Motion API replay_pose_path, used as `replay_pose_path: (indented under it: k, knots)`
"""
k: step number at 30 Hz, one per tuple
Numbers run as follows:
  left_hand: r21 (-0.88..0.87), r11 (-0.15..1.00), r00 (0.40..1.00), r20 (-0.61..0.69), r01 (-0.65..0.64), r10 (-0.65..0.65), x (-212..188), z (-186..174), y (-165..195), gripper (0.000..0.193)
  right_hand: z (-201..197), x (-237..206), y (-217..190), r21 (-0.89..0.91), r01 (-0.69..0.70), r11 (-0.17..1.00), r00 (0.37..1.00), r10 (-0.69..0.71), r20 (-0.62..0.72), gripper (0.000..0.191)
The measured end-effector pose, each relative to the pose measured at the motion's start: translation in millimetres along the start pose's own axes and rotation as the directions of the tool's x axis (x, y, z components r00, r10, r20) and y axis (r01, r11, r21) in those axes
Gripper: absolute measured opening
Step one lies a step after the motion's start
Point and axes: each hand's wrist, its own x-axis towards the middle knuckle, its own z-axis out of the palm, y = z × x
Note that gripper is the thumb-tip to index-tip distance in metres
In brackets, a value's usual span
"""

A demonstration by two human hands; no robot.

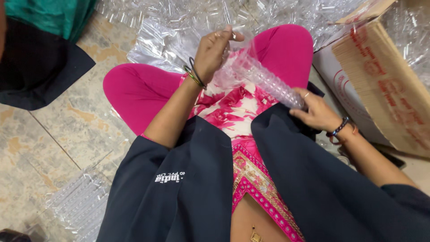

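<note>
Sitting cross-legged, you held a long clear plastic bundle of small tubes point(268, 80) over your lap. Your left hand point(214, 50) had its fingers closed around the upper end, and your right hand point(315, 111) gripped the lower end, beside a brown cardboard box point(385, 85).

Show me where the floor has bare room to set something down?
Bare tiled floor lies between the pink knee, the dark cloth and the lower clear plastic pile. Ahead, plastic pieces crowd it; the cardboard box blocks the right.
</note>
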Motion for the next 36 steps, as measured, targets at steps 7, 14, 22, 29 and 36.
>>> replay_pose_path:
  k: [7, 14, 22, 29, 36]
  knots:
    - [0.34, 0.85, 0.888, 0.373, -0.402, 0.27, -27.4, 117.9, 8.6, 0.034, 31.6, 23.5, 28.4, 0.643, -0.251, 0.724, 0.965, 0.132, 0.229, 0.062]
    - [0.522, 0.738, 0.886, 0.406, -0.428, 0.226, -41.3, 169.8, 8.4, 0.054, 88.8, 98.9, 31.7, 0.712, 0.346, 0.61, 0.938, -0.238, -0.251, 0.039]
    - [0.306, 0.895, 0.902, 0.385, -0.325, 0.195, -32.0, 124.2, 2.1, 0.049, 36.5, 99.7, -46.8, -0.303, 0.139, 0.943, 0.97, -0.191, -0.149, 0.025]
    - [0.389, 0.879, 0.564, 0.674, 0.276, -0.476, -70.4, 39.7, 11.6, 0.052, -53.8, 90.2, -23.9, 0.524, 0.17, 0.834, 0.919, 0.057, -0.389, 0.018]
    - [0.287, 0.945, 0.515, 0.792, 0.159, -0.327, -65.1, 29.8, 18.5, 0.048, -59.7, 240.7, 19.2, 0.488, -0.397, 0.777, 0.525, 0.628, -0.574, 0.096]
